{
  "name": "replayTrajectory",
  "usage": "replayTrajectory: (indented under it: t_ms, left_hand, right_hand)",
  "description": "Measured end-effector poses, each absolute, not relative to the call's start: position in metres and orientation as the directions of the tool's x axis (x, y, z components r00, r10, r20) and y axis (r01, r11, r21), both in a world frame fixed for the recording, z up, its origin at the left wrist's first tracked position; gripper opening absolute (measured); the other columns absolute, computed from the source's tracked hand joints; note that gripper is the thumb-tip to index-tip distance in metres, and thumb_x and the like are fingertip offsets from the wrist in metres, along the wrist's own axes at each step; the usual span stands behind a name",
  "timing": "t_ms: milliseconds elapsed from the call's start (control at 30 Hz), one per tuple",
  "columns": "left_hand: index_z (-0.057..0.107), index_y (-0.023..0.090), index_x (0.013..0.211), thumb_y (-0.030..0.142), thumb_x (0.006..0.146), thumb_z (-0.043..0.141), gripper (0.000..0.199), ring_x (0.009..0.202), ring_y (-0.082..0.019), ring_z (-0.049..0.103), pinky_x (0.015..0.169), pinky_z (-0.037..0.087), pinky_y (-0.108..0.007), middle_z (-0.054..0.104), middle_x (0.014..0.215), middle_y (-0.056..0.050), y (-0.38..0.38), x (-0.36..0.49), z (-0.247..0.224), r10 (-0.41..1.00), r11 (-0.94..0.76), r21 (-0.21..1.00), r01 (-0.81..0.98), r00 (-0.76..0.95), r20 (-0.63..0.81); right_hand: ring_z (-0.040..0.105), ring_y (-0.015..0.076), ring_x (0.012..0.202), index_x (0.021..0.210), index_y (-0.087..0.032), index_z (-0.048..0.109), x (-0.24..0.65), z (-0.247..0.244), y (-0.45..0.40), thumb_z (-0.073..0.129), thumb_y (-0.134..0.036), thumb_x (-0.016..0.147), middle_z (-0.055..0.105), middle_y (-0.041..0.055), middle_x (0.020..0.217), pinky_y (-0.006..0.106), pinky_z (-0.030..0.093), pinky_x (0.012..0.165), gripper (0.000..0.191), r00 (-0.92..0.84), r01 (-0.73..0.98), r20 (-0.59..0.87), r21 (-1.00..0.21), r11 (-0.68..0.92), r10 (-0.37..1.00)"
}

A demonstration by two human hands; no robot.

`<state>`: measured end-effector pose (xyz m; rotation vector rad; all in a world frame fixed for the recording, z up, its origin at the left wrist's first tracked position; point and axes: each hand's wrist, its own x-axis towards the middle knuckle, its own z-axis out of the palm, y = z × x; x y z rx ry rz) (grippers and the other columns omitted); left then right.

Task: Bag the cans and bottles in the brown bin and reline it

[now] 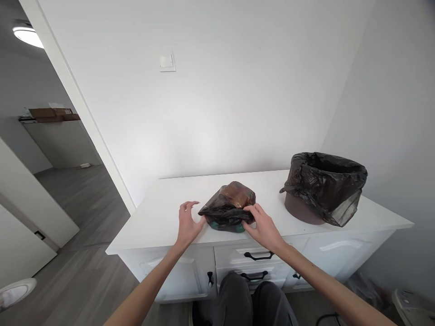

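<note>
On the white cabinet top lies a thin black plastic bag (228, 216), partly see-through, with brownish and green things showing inside. My right hand (263, 226) pinches the gathered plastic at the bag's right side between thumb and fingers. At the bag's left corner, my left hand (190, 224) is open, thumb and fingers apart, with the thumb close to the plastic. Whether that thumb touches the bag I cannot tell. What exactly is in the bag is blurred by the dark film.
To the right stands a brown bin (301, 209) lined with a black bag (322, 181) folded over its rim. The white cabinet (152, 235) has black handles and a front edge near my knees. A wall with a light switch (167, 61) rises behind; a doorway opens at left.
</note>
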<state>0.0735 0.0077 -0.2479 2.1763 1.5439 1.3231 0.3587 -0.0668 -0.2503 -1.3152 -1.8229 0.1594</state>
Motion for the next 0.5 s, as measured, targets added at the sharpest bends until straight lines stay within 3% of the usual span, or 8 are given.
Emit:
replayTrajectory:
  t_ms: [33, 100, 167, 233, 333, 433, 500]
  left_hand:
    - [0.066, 0.027, 0.128, 0.034, 0.082, 0.073, 0.047, 0.125, -0.03, 0.056, 0.107, 0.046, -0.05, 0.055, 0.137, -0.012, 0.002, 0.079, -0.243, 0.782, -0.528, 0.5, 0.687, 0.164, 0.601]
    - [0.071, 0.031, 0.121, 0.029, 0.084, 0.073, 0.037, 0.134, -0.032, 0.048, 0.114, 0.038, -0.053, 0.054, 0.142, -0.01, -0.006, 0.089, -0.234, 0.689, -0.656, 0.348, 0.669, 0.343, 0.639]
    - [0.077, 0.031, 0.104, 0.024, 0.088, 0.067, 0.02, 0.134, -0.031, 0.049, 0.114, 0.036, -0.053, 0.058, 0.139, -0.007, -0.008, 0.096, -0.228, 0.667, -0.695, 0.334, 0.637, 0.397, 0.63]
    - [0.079, 0.03, 0.095, 0.025, 0.089, 0.064, 0.017, 0.13, -0.029, 0.053, 0.112, 0.039, -0.05, 0.063, 0.134, -0.006, -0.004, 0.096, -0.226, 0.759, -0.623, 0.515, 0.589, 0.293, 0.582]
    - [0.081, 0.026, 0.095, 0.044, 0.089, 0.064, 0.025, 0.114, -0.029, 0.064, 0.1, 0.049, -0.043, 0.071, 0.122, -0.008, 0.006, 0.085, -0.229, 0.913, -0.391, 0.79, 0.472, 0.089, 0.399]
    - [0.08, 0.021, 0.101, 0.062, 0.091, 0.056, 0.048, 0.101, -0.03, 0.069, 0.088, 0.054, -0.042, 0.077, 0.107, -0.01, 0.013, 0.068, -0.233, 0.959, -0.257, 0.864, 0.432, 0.005, 0.283]
    - [0.077, 0.02, 0.106, 0.066, 0.092, 0.052, 0.054, 0.101, -0.031, 0.07, 0.085, 0.055, -0.041, 0.078, 0.104, -0.01, 0.013, 0.058, -0.234, 0.968, -0.213, 0.882, 0.421, -0.031, 0.249]
  right_hand:
    - [0.063, 0.0198, 0.077, 0.112, -0.026, 0.056, 0.357, -0.248, -0.069, 0.056, -0.025, 0.093, 0.056, 0.0047, 0.105, 0.032, 0.05, 0.067, 0.019, -0.09, 0.713, 0.563, -0.539, 0.448, 0.821]
    - [0.059, 0.0174, 0.071, 0.108, -0.027, 0.057, 0.354, -0.244, -0.073, 0.056, -0.021, 0.09, 0.055, 0.0045, 0.107, 0.032, 0.049, 0.066, 0.019, -0.115, 0.695, 0.562, -0.544, 0.47, 0.819]
    - [0.057, 0.017, 0.072, 0.103, -0.026, 0.057, 0.353, -0.24, -0.077, 0.056, -0.017, 0.086, 0.055, 0.0047, 0.109, 0.031, 0.049, 0.068, 0.019, -0.117, 0.647, 0.561, -0.583, 0.492, 0.819]
    - [0.06, 0.0197, 0.084, 0.094, -0.025, 0.055, 0.356, -0.24, -0.08, 0.056, -0.013, 0.081, 0.056, 0.0055, 0.109, 0.032, 0.049, 0.073, 0.018, -0.111, 0.562, 0.567, -0.641, 0.523, 0.816]
    - [0.06, 0.0242, 0.105, 0.086, -0.025, 0.049, 0.367, -0.246, -0.082, 0.053, -0.01, 0.073, 0.058, 0.0078, 0.112, 0.032, 0.049, 0.078, 0.02, -0.075, 0.418, 0.571, -0.726, 0.546, 0.818]
    - [0.058, 0.0254, 0.113, 0.087, -0.025, 0.048, 0.379, -0.26, -0.084, 0.055, -0.012, 0.074, 0.059, 0.0085, 0.114, 0.034, 0.049, 0.084, 0.02, -0.015, 0.354, 0.552, -0.777, 0.521, 0.834]
    - [0.058, 0.025, 0.113, 0.09, -0.026, 0.049, 0.383, -0.269, -0.086, 0.059, -0.017, 0.079, 0.058, 0.0084, 0.115, 0.036, 0.05, 0.088, 0.017, 0.009, 0.343, 0.54, -0.792, 0.505, 0.842]
